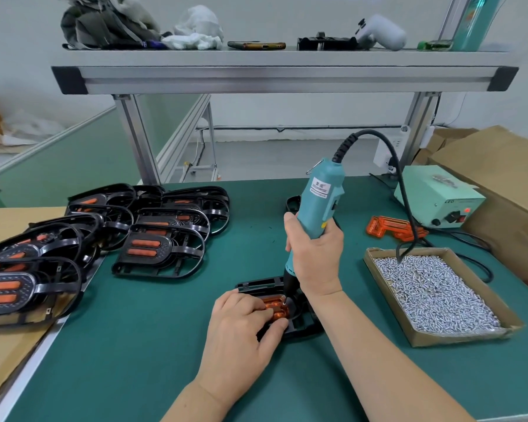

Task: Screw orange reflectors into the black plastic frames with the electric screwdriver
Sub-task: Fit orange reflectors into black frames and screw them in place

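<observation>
Fingers point(258, 310) of the left hand point(241, 327) are laid flat on the orange reflector point(276, 306), seemingly mid-fastening; the electric screwdriver point(320, 196) gripped by the right hand point(317, 257) must be kept upright

Frame point(302, 328) mostly under left hand point(241, 325); bit tip point(284, 303) perhaps on reflector point(273, 303), too small to tell. Screwdriver point(319, 205) label unreadable; box point(506, 178) cropped right.

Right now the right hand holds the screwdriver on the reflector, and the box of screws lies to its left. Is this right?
No: the head view shows the box of screws to the right of the screwdriver. The right hand does hold it on the reflector.
</observation>
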